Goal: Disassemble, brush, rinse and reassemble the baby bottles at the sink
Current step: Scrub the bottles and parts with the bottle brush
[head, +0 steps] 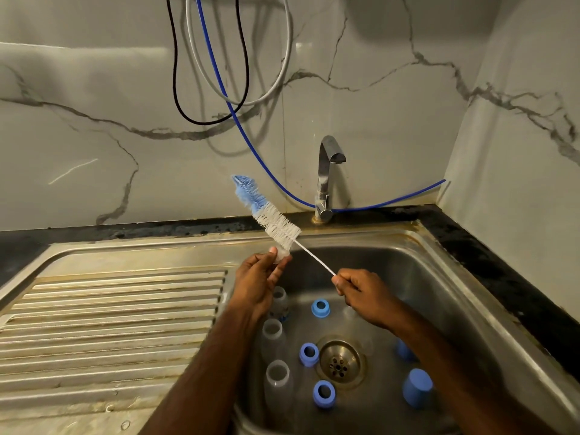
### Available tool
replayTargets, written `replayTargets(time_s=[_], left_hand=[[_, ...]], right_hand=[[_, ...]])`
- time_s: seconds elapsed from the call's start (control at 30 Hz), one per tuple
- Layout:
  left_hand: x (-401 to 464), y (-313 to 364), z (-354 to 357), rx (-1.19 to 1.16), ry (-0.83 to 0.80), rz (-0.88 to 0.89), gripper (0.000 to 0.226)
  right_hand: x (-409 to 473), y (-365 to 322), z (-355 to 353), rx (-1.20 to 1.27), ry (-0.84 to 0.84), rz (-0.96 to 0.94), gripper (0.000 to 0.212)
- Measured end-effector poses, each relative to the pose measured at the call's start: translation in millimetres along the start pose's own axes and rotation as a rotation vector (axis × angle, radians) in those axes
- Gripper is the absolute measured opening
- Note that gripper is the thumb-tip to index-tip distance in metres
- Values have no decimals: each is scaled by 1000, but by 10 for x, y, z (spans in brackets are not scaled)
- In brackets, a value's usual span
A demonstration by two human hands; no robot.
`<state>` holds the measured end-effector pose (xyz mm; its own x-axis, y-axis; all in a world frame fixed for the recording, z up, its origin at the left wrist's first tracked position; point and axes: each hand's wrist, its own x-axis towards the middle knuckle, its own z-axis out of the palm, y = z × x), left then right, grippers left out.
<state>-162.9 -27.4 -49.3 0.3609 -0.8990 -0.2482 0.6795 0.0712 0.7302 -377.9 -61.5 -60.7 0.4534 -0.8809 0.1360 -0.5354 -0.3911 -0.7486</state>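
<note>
- Evidently the step in hand was brushing a teat: the left hand [260,277], at mid-frame, pinched a small clear teat [281,253] between thumb and fingertips, and the teat sat against the white lower bristles of the bottle brush [266,213].
- The right hand [361,293], right of centre, pinched the far end of the brush's thin twisted-wire stem, so the bristle head angled up towards the upper left, over the sink's back rim.
- Doing it well probably meant a shorter hold on the wire; held at its tip, the head looked likely to flex and wander.
- The teat seemed soft and slippery, so a firm pinch at its base, with the brush twisted rather than shoved, looked wise.
- Three clear bottles [272,332] lay in the sink [439,277] at lower centre, with blue collars [320,308] and a blue cap [417,387] scattered round the drain, all still apart.
- The tap [328,171] showed no water running, so rinsing appeared yet to come.
</note>
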Motion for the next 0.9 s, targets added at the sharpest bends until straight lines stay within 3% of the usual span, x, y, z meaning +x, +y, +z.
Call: replayTargets(time_s=[0.13,0.23,0.37,0.43,0.67,0.9], left_hand=[[5,1,3,5,-38,-31,13],[9,19,-7,35,-75,-26,33],[-12,20,-41,334,-94,39,28],[11,4,-71,369,-66,75,29],[35,41,-46,62,-49,16,24],[19,40,-34,-16,4,37,25]], right_hand=[[-4,25,-13,3,-1,4,33],[1,38,-23,4,-6,6,33],[10,68,-38,-8,20,18,33],[10,76,-44,-3,19,27,33],[17,61,-44,-4,11,47,33],[0,49,-30,-83,28,-35,30]])
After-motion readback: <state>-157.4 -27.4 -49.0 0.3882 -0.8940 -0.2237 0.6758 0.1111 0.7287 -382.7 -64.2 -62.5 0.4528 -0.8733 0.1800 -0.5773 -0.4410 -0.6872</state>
